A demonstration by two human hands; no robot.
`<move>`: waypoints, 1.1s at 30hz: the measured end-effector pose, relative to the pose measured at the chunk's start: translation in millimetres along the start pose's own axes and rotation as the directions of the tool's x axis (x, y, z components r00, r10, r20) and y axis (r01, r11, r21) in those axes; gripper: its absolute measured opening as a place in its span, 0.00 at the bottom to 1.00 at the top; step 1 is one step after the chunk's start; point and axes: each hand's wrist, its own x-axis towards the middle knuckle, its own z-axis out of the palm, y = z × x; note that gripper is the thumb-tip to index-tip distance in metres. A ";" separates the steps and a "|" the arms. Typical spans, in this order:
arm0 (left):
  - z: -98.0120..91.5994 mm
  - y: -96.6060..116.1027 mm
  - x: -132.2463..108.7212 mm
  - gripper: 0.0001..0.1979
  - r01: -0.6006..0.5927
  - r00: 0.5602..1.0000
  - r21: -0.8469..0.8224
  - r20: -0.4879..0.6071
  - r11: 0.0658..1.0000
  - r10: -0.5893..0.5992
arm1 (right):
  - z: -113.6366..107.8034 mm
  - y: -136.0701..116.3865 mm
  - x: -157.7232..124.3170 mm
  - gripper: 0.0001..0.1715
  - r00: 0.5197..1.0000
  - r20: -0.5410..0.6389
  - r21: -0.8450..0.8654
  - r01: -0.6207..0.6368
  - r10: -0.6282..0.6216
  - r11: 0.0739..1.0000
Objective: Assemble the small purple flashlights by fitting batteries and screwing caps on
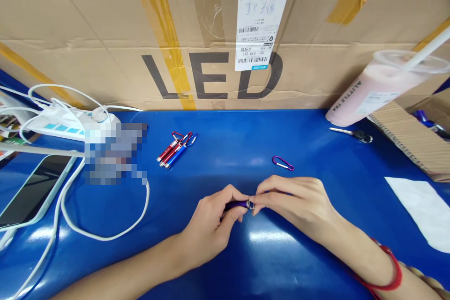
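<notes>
My left hand (215, 219) is closed around a small purple keychain flashlight (236, 205); its silver end points right and most of the barrel is hidden. At that end, the fingertips of my right hand (295, 199) pinch together, touching the metal tip. Whether a smaller part sits between them is too small to make out. Just beyond my right hand lies a loose purple carabiner (282, 163). Farther left, two red flashlights (169, 153) and a blue one (177, 155) lie side by side, each with a carabiner attached.
A large cardboard box (116, 56) walls off the table's back. To the right are a pink drink cup (369, 89), a key (355, 135), a small cardboard box (404, 136) and white paper (422, 211). A phone (35, 192), white cables and a power strip (63, 124) occupy the left.
</notes>
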 end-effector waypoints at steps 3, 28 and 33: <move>0.9 -0.5 -1.4 0.06 -0.026 1.000 0.032 -0.010 0.999 0.026 | 0.2 0.2 -0.2 0.09 0.999 0.031 0.048 -0.042 0.040 0.998; 5.7 -4.9 -4.3 0.04 -0.051 0.993 0.058 -0.106 0.997 0.057 | 15.9 5.0 8.7 0.17 0.794 0.267 0.560 -0.589 0.546 0.583; 5.0 -5.1 -4.2 0.03 -0.053 0.993 0.046 -0.104 0.998 0.058 | 12.8 3.9 10.0 0.17 0.809 0.247 0.521 -0.576 0.534 0.631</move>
